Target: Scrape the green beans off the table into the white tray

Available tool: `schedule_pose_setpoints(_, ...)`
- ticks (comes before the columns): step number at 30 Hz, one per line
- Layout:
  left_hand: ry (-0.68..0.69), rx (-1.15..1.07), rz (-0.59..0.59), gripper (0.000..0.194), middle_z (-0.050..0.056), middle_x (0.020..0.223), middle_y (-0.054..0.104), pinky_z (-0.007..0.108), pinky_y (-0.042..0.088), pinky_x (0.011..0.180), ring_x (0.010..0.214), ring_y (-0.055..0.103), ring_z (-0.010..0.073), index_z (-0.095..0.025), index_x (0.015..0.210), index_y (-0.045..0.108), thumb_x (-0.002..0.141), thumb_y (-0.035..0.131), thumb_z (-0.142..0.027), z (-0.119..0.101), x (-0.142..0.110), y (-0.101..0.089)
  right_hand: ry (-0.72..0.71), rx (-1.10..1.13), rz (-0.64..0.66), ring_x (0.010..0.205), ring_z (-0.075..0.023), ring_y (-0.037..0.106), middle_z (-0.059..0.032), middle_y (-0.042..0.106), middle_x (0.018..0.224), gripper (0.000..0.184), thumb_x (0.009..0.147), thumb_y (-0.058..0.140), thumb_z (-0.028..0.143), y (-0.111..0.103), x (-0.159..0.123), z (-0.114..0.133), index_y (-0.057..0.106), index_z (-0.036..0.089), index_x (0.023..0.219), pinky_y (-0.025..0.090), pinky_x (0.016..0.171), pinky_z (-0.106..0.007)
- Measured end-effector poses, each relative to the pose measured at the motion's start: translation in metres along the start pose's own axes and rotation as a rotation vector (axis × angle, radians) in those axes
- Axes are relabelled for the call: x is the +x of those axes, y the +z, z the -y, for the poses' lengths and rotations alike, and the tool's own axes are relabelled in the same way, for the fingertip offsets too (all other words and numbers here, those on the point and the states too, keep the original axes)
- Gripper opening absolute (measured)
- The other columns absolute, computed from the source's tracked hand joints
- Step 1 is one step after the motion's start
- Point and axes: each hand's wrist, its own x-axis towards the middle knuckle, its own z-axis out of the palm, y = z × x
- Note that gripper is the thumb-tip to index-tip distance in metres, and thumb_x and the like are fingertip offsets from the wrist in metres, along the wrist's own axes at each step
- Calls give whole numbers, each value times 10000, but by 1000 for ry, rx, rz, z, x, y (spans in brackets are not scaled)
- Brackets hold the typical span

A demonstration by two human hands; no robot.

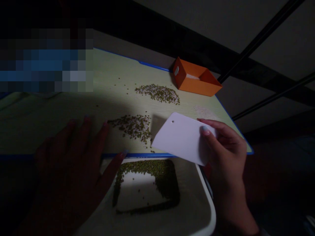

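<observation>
My right grip [226, 147] pinches a white scraper [182, 139] | bean pile [137, 127] leftward, stretched left-to-right | my left hand [71, 160], spread, nearer

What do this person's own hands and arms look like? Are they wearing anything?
Both the left hand and the right hand are ordinary five-fingered human hands, without gloves. The right thumbnail looks pale and shiny, but whether it is painted is unclear. I can't make out any rings or cables; the left forearm is too dark to judge a sleeve.
</observation>
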Motion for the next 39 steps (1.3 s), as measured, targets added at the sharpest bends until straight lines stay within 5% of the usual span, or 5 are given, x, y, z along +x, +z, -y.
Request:
schedule_pose_setpoints(11,7,30,19,711,258,1587,387,730,292,1130,1470,323,508,-129,1467,465,933,273,-558,-4,5,-2,6,21,124,910,-182,728,5,793,1056,145,862,761,285,3,7,2,786,312,1002,571,717,-308)
schedule_pose_setpoints(26,6,-4,3,686,205,1631,341,713,234,1172,1519,254,471,-221,1532,367,932,313,-550,0,2,1,-12,-6,139,836,-177,715,6,789,1012,129,855,752,274,5,10,2,785,305,976,563,643,-301)
schedule_pose_setpoints(34,14,4,-20,678,217,1623,344,710,232,1173,1511,263,475,-205,1526,377,938,322,-537,-1,-1,2,-16,-43,-22,910,-192,726,-6,783,1029,158,853,766,274,-13,0,3,780,307,1007,564,717,-311)
schedule_pose_setpoints(39,12,1,-25,675,187,1637,333,709,234,1175,1524,254,453,-260,1562,299,944,328,-530,-1,-1,3,-257,-190,-193,944,-218,737,-17,781,1082,301,849,760,179,-28,-33,8,763,320,1114,603,791,-367)
